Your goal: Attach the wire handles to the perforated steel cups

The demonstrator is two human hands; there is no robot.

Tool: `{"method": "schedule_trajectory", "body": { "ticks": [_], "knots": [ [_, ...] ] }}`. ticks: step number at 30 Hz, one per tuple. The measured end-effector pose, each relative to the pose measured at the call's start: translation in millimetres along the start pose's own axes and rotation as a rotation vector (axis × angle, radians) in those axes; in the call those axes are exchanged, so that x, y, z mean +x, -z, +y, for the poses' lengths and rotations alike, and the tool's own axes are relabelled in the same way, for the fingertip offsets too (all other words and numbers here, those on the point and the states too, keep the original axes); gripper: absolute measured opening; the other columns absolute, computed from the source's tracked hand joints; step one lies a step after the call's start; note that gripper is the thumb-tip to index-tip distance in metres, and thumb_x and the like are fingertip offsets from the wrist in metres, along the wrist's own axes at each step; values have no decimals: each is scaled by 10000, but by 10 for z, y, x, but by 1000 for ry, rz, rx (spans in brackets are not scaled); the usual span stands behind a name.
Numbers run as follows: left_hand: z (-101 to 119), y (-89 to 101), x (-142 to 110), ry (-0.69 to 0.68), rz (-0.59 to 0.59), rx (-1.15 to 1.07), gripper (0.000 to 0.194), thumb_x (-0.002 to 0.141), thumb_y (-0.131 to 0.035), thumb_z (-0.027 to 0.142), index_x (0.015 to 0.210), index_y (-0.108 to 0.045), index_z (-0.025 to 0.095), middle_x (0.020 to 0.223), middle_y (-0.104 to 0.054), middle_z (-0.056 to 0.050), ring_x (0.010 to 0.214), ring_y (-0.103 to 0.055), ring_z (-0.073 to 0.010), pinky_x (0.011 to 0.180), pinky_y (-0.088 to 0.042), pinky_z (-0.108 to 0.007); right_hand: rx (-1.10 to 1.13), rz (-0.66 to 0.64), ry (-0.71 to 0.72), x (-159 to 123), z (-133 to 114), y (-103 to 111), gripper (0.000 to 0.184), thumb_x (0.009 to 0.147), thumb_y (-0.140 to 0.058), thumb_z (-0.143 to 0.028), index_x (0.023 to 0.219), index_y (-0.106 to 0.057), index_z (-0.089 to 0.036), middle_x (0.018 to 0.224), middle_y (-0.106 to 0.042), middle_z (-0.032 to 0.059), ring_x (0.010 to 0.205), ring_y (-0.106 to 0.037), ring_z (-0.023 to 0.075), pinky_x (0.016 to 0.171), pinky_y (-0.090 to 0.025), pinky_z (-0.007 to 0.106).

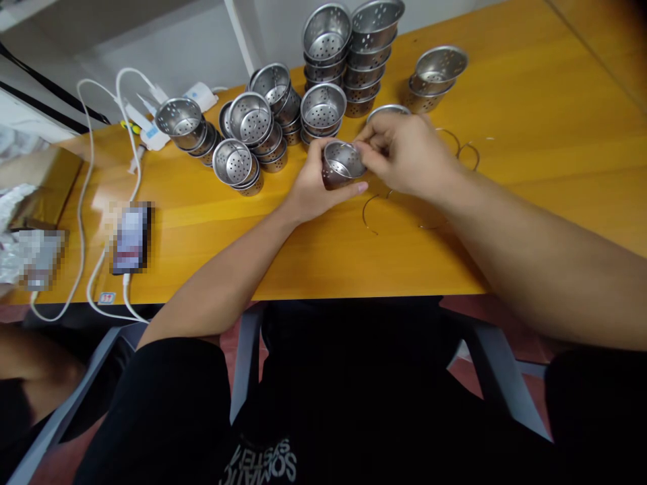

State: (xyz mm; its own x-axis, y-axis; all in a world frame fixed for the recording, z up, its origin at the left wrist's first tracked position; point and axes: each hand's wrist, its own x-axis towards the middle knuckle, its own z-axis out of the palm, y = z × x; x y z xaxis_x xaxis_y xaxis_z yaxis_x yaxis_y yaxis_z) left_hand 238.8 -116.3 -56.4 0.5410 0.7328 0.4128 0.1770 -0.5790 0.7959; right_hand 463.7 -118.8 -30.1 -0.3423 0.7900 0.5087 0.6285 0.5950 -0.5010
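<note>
My left hand (309, 193) holds the small, round, silver perforated metal cup (335, 174) — thumb on its near side. The cup's axis tilts, mouth upward; my right hand (415, 153) is bunched at the right rim — closed on rim or wire, I cannot tell. Thin, curved, copper-coloured wires (364, 214) lie near and right; stacked silver cups (250, 118) stand far left on the yellow-brown table (313, 266).

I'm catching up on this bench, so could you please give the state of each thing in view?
Held cup: mouth up.
Left hand: curled around the cup.
Right hand: fingers pinched at its rim, contents hidden.
Cup stacks: nested, mouths up.
Wires: curved, loose on the table.
Phone: cable plugged in, screen blurred.
</note>
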Motion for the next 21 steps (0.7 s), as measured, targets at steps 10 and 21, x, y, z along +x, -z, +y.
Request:
{"method": "schedule_trajectory", "body": {
  "ticks": [10, 21],
  "knots": [
    [137, -12, 6, 47, 43, 17, 908, 761, -764, 747, 1395, -317, 275, 1213, -595, -46, 1188, -585, -210, 1141, -500, -458, 270, 31, -51, 43, -390, 66, 326, 1042, -588, -509, 1117, -706, -214, 746, -639, 14, 569, -506, 124, 642, -534, 326],
    [190, 54, -31, -6, -54, -105, 825, 852, -641, 746, 1417, -299, 252, 1255, -547, -37, 1161, -642, -147, 1061, -546, -399, 670, -291, -13, -3, -388, 389, 431, 890, -795, -496, 1138, -678, -163, 1005, -717, 56, 820, -699, 134, 805, -626, 335]
  ]
}}
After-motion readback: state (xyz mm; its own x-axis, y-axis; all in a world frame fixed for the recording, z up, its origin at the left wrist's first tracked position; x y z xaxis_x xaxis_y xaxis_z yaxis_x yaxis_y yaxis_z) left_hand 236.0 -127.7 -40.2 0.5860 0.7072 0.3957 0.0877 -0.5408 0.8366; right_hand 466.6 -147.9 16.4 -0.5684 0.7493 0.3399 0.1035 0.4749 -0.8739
